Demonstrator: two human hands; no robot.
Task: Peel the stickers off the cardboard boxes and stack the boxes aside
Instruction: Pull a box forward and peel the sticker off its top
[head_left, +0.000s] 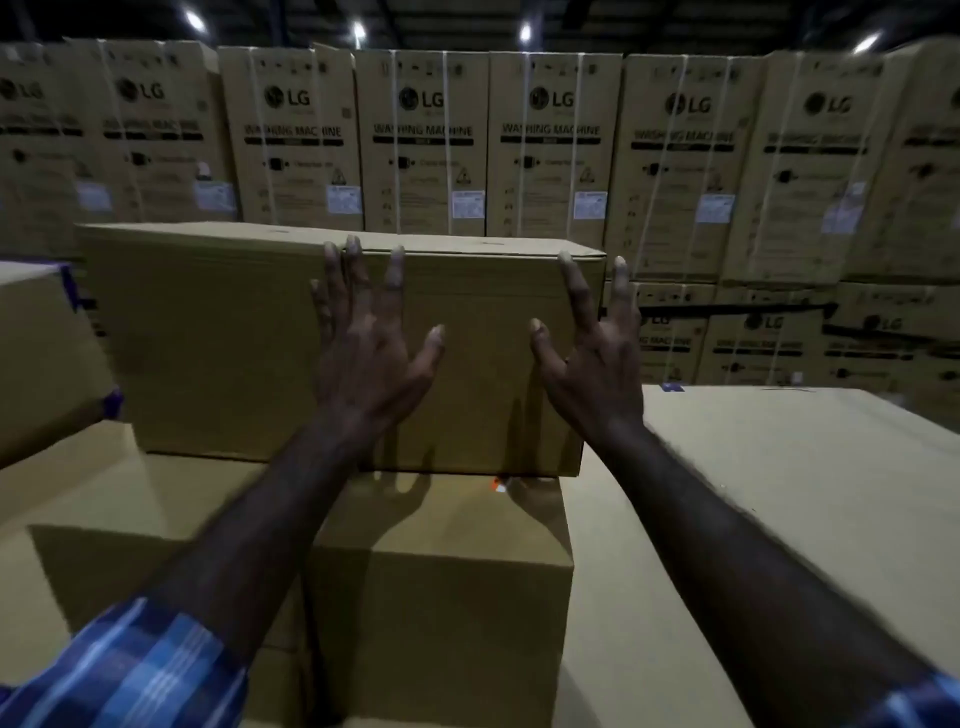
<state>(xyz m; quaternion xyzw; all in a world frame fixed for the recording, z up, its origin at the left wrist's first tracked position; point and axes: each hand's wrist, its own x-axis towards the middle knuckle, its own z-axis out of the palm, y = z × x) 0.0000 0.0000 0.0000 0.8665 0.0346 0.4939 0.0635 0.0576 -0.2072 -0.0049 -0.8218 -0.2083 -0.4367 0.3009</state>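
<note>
A long plain cardboard box lies on top of a smaller cardboard box in front of me. My left hand is spread flat against the long box's near face, fingertips reaching its top edge. My right hand is spread at the box's right end, fingers straight, some of them past the corner. Neither hand holds anything. A small orange and white scrap shows on the lower box's top, just under the long box. No sticker shows on the long box's near face.
Another box with purple tape stands at the left. A large flat cardboard surface lies to the right and a lower one to the left. A wall of strapped washing-machine cartons fills the background.
</note>
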